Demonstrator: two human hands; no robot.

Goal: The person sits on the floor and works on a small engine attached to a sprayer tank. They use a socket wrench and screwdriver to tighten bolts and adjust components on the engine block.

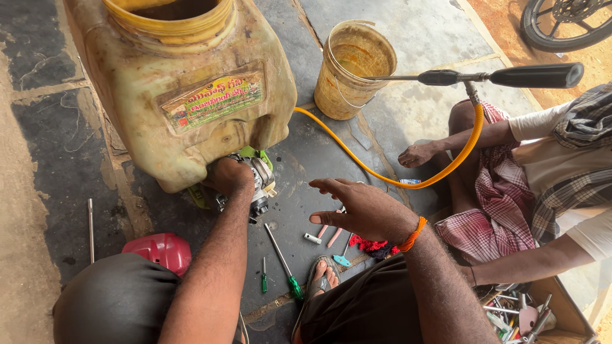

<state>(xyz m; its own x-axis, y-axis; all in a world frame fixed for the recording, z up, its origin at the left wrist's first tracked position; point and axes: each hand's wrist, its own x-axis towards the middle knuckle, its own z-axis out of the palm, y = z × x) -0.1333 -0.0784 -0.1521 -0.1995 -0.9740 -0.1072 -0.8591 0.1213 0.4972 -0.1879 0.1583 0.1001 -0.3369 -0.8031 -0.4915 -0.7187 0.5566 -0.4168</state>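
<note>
At centre left of the frame, the left hand is closed around the small engine mounted under the yellowed sprayer tank at upper left. The right hand is held open, fingers spread, gripping nothing, at centre above green-handled screwdrivers lying on the floor.

Sprayer tank blocks left; yellow hose, screwdrivers clutter floor between hands.
</note>
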